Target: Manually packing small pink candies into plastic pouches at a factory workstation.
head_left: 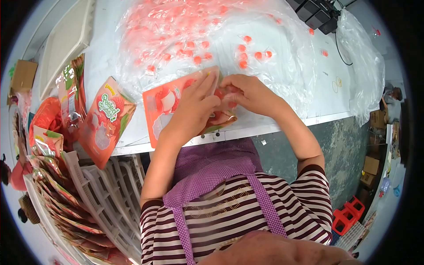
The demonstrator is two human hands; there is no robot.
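My left hand [194,106] holds a red candy pouch [154,119] that lies on its side at the table's near edge. Its fingers stretch over the pouch's front, close to the open end. At that end my right hand [251,95] has its fingers bent together around small red wrapped candies [232,105]. How many it holds is hidden. A second pouch [106,119], red with a green corner, leans over the table edge to the left. Beyond my hands, more round red candies [196,59] in clear wrappers lie on clear plastic sheeting [282,57].
Several pouches [75,101] stand at the left of the table [335,101]. Below, a white crate [95,181] sits beside a row of filled pouches [66,207]. A pale tray [66,39] lies far left. Black devices [316,15] with a cable stand far right. A red crate [349,216] rests on the floor.
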